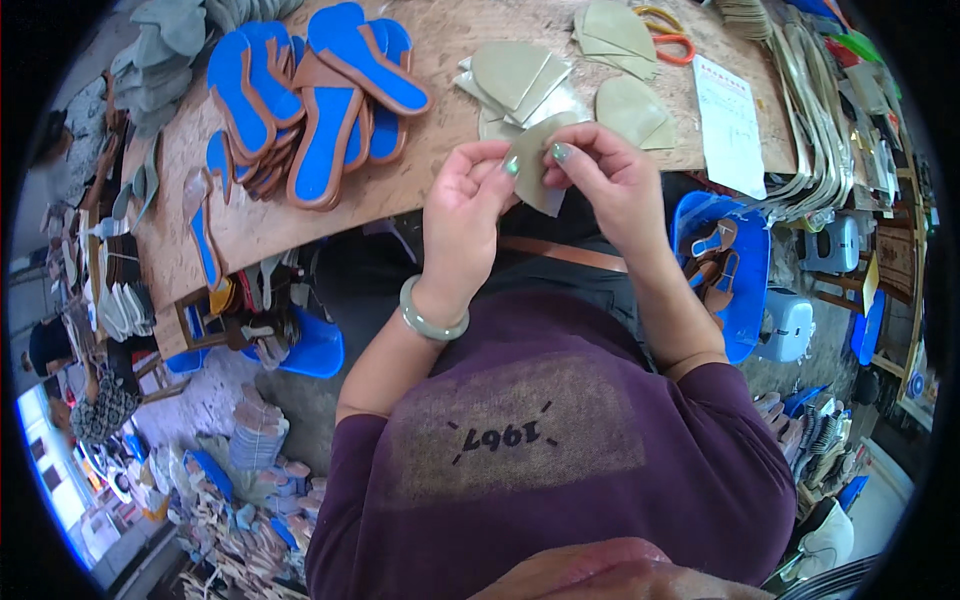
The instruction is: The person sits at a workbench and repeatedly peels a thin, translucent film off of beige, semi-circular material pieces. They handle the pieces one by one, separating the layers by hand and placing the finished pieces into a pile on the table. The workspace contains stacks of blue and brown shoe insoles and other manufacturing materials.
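My left hand [468,195] and my right hand [608,180] are both closed on one rounded olive-beige sheet piece [537,165], leather-like, pinched between thumbs and fingertips. It is held up over the near edge of the wooden table [430,185]. Just beyond it, similar pieces lie in a loose stack [510,75]. To the right of that stack are more such pieces [630,112], and farther back another small pile [610,35]. A pale bangle [432,312] circles my left wrist.
Brown insoles with blue faces [320,150] are heaped at the left of the table. Orange-handled scissors [674,50] and a written paper sheet [728,120] lie right. Strips hang over the right edge [815,110]. Below stands a blue bin [745,290] with shoe parts.
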The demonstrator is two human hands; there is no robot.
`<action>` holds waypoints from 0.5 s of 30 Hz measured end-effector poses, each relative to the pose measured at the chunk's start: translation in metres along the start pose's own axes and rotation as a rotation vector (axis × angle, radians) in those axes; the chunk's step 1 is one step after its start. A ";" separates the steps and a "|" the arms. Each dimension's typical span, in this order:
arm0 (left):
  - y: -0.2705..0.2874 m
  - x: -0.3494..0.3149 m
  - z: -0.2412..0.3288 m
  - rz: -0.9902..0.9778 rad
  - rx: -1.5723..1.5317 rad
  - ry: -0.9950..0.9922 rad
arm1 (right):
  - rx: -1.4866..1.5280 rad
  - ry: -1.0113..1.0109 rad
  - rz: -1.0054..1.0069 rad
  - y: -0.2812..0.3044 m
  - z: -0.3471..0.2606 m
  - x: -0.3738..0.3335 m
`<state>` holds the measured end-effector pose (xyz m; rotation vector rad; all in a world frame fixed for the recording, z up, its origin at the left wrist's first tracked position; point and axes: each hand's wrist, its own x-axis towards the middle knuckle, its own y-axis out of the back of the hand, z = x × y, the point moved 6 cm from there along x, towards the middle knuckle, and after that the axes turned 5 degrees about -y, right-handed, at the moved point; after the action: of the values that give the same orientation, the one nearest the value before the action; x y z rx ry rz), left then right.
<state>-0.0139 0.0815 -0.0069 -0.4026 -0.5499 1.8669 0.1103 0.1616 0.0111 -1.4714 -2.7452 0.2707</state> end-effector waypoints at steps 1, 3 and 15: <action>0.002 0.000 -0.002 0.021 -0.036 0.007 | -0.020 0.011 -0.007 0.000 -0.001 0.000; 0.004 0.000 -0.004 0.054 -0.112 0.017 | -0.023 0.016 0.001 0.001 0.001 -0.002; 0.013 0.010 -0.003 0.114 -0.197 0.037 | 0.123 0.077 0.168 0.048 0.004 0.007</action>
<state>-0.0253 0.0873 -0.0166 -0.6086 -0.7011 1.9166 0.1455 0.1932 -0.0005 -1.6440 -2.5009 0.3696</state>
